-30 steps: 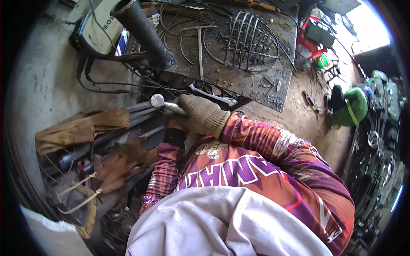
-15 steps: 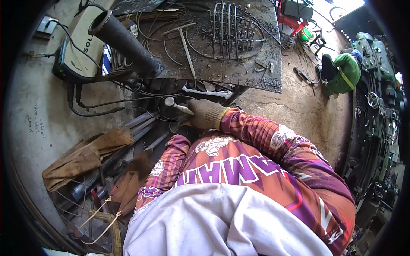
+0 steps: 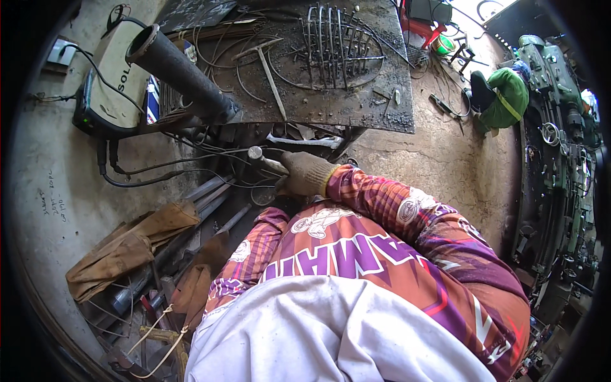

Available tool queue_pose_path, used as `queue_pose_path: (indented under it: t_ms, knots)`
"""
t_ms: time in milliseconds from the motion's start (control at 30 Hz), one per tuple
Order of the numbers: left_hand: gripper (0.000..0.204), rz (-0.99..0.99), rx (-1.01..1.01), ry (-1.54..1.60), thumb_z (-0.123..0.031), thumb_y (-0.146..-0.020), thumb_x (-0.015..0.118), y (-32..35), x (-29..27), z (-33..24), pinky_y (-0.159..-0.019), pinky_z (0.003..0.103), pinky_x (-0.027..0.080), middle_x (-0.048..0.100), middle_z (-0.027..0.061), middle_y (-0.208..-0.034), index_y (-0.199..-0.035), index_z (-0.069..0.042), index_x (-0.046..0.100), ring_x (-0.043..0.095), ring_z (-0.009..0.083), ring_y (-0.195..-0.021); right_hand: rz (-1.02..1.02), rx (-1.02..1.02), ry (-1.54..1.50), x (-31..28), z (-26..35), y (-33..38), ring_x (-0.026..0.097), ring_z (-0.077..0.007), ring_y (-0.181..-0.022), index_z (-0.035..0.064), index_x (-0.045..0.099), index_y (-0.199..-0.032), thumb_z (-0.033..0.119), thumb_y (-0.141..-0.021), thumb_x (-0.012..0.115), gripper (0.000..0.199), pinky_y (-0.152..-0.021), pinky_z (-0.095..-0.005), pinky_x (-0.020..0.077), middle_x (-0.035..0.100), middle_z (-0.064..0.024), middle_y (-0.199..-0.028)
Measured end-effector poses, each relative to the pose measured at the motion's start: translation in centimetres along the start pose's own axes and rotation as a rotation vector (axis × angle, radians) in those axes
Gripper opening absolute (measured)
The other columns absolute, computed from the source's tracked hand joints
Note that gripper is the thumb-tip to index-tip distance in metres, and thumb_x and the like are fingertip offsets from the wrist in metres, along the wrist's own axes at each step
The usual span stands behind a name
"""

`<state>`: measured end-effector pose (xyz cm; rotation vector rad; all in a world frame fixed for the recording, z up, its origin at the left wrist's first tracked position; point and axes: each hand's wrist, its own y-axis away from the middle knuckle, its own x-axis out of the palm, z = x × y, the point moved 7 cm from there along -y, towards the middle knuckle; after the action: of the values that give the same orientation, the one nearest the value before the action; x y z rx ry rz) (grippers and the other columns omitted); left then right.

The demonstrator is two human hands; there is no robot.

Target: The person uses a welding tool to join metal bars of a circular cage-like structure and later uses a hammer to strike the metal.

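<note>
My right hand, in a brown knitted glove with a yellow cuff, is closed around a metal piece with a round flat end. Its pale face points away to the left, and the rest of it disappears into the glove. My left sleeve reaches up beside my belly, but the left hand lies in dark shadow beneath the right one, so its fingers are hidden. Just beyond both hands stands a dark metal workbench. Cables hang in loops to the left of the right hand.
On the bench lie a grid of steel rods and a T-shaped hammer; a thick pipe leans at its left. A welding machine stands by the wall. Metal bars and brown cloth lie lower left. A person in green crouches beside machinery.
The whole view has shifted slightly, with the bench and the person in green sitting a little farther left. My right hand keeps the same grip on the round-ended metal piece.
</note>
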<state>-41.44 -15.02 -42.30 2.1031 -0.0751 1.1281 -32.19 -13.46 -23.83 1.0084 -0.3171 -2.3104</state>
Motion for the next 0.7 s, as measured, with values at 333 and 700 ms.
queue_pose_path:
  t_ms: [333, 700]
  knots:
    - [0.043, -0.031, 0.004, -0.033, -0.039, -0.098, 0.057, 0.1, -0.8, -0.6, -0.104, 0.044, 0.046, 0.067, 0.0139, -0.12, -0.123, -0.005, 0.063, 0.063, 0.0312, -0.114, 0.113, -0.102, -0.062, 1.3, 1.7, 0.3, 0.068, -0.0417, -0.107, 0.0012, 0.066, -0.11, 0.035, -0.084, 0.071, 0.043, -0.089, -0.0481, 0.0538, 0.071, -0.0245, -0.108]
    - [0.043, -0.071, -0.001, -0.09, -0.04, -0.096, 0.061, -0.2, -0.6, -0.7, -0.1, 0.043, 0.048, 0.068, 0.013, -0.118, -0.121, -0.006, 0.065, 0.065, 0.0305, -0.111, -0.191, 0.103, -0.147, -0.7, -0.9, 2.5, 0.066, -0.0449, -0.106, 0.0018, 0.054, -0.121, 0.049, -0.086, 0.075, 0.062, -0.087, -0.0507, 0.0524, 0.068, -0.0277, -0.108]
